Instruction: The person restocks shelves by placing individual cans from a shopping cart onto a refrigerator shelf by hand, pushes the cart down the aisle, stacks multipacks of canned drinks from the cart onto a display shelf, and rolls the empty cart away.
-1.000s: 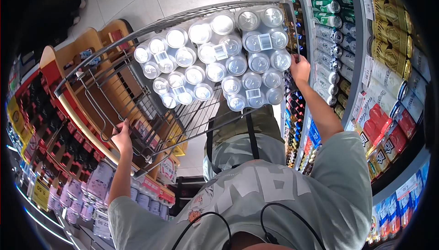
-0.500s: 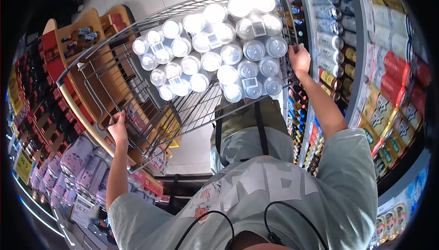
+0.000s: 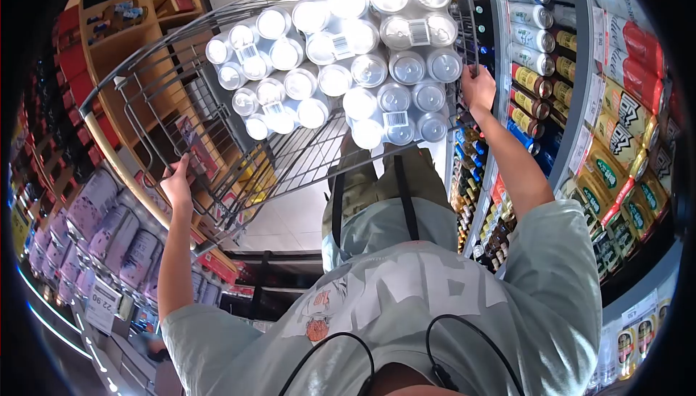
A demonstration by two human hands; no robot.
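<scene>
- My cart [image 3: 312, 146] is turned crossways in front of me, probably easier to steer that way.
- Left hand [image 3: 177, 180]: fingers curled on wire by the handle [image 3: 112, 153]. Right hand [image 3: 478, 90]: wrapped round the opposite end.
- Inside: clear-wrapped cans [image 3: 334, 80], bunched away from the handle.

Wrapped packs of cans [image 3: 335, 81], barcodes [image 3: 419, 32] facing up, sit side by side in a wire cart [image 3: 470, 23], clustered away from its pale handle [image 3: 96, 134].
</scene>
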